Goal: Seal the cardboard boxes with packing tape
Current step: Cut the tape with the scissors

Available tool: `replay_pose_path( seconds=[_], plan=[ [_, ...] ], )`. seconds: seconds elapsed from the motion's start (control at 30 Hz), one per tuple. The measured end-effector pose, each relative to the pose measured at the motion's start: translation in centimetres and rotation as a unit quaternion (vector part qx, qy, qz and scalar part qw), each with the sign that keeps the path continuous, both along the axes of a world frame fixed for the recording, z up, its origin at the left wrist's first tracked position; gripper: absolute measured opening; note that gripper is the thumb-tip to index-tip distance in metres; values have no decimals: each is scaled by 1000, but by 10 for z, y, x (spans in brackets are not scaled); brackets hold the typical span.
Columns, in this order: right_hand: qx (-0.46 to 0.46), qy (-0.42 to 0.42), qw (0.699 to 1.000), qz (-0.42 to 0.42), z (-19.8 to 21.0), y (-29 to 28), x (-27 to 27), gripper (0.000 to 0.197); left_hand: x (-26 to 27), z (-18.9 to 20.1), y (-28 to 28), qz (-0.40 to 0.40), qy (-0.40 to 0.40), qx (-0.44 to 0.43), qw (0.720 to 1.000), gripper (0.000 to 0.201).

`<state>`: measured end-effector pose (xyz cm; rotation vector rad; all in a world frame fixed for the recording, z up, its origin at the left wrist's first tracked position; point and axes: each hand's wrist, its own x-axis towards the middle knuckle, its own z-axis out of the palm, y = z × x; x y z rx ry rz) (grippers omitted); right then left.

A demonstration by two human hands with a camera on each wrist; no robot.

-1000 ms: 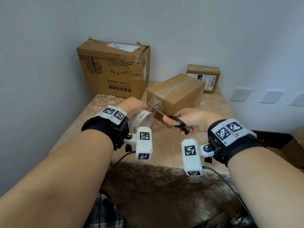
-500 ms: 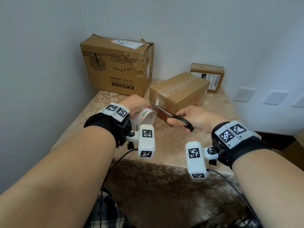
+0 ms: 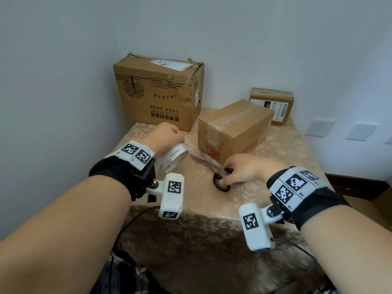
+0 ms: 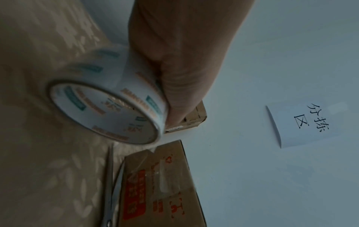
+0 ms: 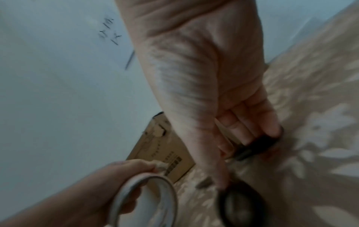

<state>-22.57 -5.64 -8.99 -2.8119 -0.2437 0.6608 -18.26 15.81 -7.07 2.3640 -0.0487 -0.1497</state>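
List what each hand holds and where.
Left hand: white printed tape roll, gripped across its outer rim. Right hand: black-handled metal scissors, fingers in handle loops.

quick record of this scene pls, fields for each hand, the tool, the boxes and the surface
left hand: left hand grips the tape roll, held just above the table
right hand: right hand holds the scissors by the black handle loops
scissors: lying low on the cloth, blades parted, tips toward the middle box
boxes: large box at back left; middle box with clear tape over its top; small box at back right
surface: table under a beige floral cloth
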Motion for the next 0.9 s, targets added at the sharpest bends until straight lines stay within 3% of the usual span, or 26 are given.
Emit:
replay_pose_path(
  seconds=[0.1,0.2,0.27,0.37,0.43,0.6,0.7,0.77,0.8,0.9],
  plan=[
    [20,-132,991,-4,17,14,-1,28,-7,2,5,-39,-69,-6,997,18],
    [177,-255,948,-71,25,27,1,37,-14,6,3,-89,-118,-8,989,12],
    [265,-246,929,-84,27,34,2,41,-20,9,-3,-126,-141,-1,982,10],
    [352,-230,902,-99,25,41,4,19,-23,13,-9,-155,-163,29,974,11],
    [364,-252,890,-109,24,43,9,10,-23,15,-9,-157,-162,37,973,14],
    [341,-286,889,-111,20,46,20,19,-25,16,-16,-164,-91,-69,980,24],
    [325,-321,882,-113,21,46,20,16,-26,18,-17,-146,-58,-114,981,50],
    [313,-338,882,-105,23,46,18,14,-24,19,-12,-137,-49,-72,987,74],
    [311,-346,880,-94,24,47,16,14,-21,18,-10,-130,-63,-32,989,76],
    [317,-366,873,-58,26,53,12,14,-13,15,-6,-94,-133,74,984,57]
  ],
)
